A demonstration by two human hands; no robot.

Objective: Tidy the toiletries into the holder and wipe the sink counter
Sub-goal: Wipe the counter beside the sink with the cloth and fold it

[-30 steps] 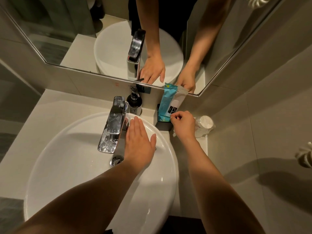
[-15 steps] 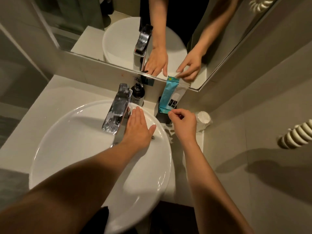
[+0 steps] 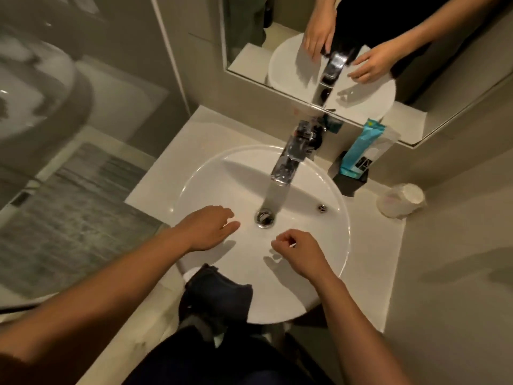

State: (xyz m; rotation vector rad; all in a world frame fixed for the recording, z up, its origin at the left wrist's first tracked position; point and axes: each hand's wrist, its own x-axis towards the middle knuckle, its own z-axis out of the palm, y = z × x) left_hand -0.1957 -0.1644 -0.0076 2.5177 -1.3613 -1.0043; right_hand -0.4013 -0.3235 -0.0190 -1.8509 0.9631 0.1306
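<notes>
Standing in the holder (image 3: 350, 181), teal tube (image 3: 358, 151) well beyond right hand (image 3: 301, 255).

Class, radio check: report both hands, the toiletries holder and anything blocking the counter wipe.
Left hand open, right hand loosely curled, both empty over basin. Blue packet standing in black holder. Wrapped cup lying on counter; dark cloth on basin edge.

Nothing here can be properly read. The teal packet (image 3: 361, 147) standing in the black holder (image 3: 350, 181) at the back right corner of the counter (image 3: 369, 262) carries a dark square mark with pale strokes near its lower end, but the strokes are too blurred to make out as letters.
</notes>
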